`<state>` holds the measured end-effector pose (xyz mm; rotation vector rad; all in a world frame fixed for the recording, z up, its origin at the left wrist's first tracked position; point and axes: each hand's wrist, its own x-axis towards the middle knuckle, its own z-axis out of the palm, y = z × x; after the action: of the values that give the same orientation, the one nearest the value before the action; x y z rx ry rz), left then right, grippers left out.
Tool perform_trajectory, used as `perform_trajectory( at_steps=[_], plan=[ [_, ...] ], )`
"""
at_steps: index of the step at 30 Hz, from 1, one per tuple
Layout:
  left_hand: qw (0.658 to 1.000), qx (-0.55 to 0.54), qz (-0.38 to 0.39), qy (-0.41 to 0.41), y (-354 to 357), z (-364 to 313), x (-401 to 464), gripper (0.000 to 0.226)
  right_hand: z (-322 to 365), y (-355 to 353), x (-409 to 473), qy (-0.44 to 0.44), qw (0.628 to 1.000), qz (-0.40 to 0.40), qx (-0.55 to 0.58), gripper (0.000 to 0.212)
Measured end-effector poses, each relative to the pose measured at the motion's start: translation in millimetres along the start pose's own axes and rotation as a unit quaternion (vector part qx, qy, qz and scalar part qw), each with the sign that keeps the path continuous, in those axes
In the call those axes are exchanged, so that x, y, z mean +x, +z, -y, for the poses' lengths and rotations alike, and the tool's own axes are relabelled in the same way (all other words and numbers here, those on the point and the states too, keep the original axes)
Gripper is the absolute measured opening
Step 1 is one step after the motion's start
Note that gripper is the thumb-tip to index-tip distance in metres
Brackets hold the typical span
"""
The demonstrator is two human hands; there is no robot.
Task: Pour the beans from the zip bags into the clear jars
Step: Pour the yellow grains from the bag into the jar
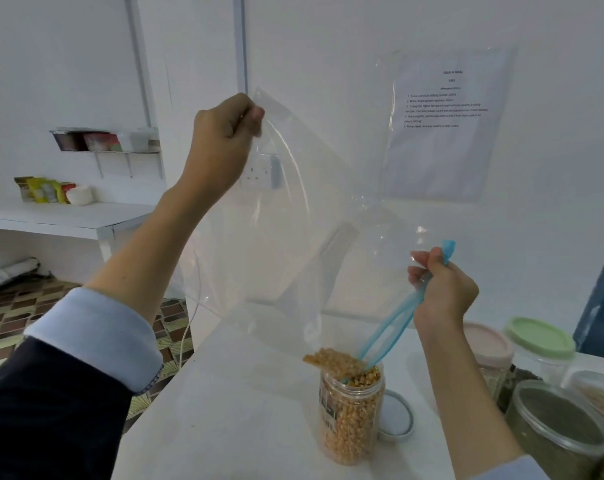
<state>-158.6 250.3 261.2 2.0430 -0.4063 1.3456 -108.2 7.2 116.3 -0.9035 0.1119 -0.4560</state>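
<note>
Zip bag: clear zip bag (276, 237) hangs upside down over the white table (241, 410), its blue zip strip (387, 327) running down into the mouth of the clear jar (351, 410).
Beans: last yellow beans (331, 363) sit in the bag's lowest corner at the jar's rim; the jar itself is nearly full of them.
Left hand: left hand (224, 140), raised high and far, curls its fingers and thumb round the bag's upper corner, pinching the film.
Right hand: right hand (442, 289), lower and to the right, pinches the blue zip strip and the bag's edge between curled fingers and thumb.
Jar's place: near the middle of the table, below and between the two hands, nearer the right one.
Edges: the table's left edge runs diagonally just left of the bag, with patterned floor (16, 317) beyond it.
Neighbours: a round lid (396, 415) lies flat just right of the jar; lidded containers (539, 344) and an open tub of dark seed (557, 424) crowd the right side.
Wall: a printed sheet (446, 123) hangs on the far wall behind the bag.
</note>
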Motion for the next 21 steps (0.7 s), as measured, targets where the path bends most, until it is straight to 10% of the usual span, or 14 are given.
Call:
perform_trajectory(
  at_steps=[13,21],
  plan=[
    [0.984,-0.061,0.114,-0.126,-33.3,43.3,-28.7,0.050,-7.3,-15.0,5.4,0.033,0.999,-0.014,0.025,0.026],
    [0.952,-0.110,0.182,-0.221,-56.7,100.9,-89.1,0.111,-12.0,-19.8,9.8,0.026,0.999,-0.025,0.020,0.027]
  ],
)
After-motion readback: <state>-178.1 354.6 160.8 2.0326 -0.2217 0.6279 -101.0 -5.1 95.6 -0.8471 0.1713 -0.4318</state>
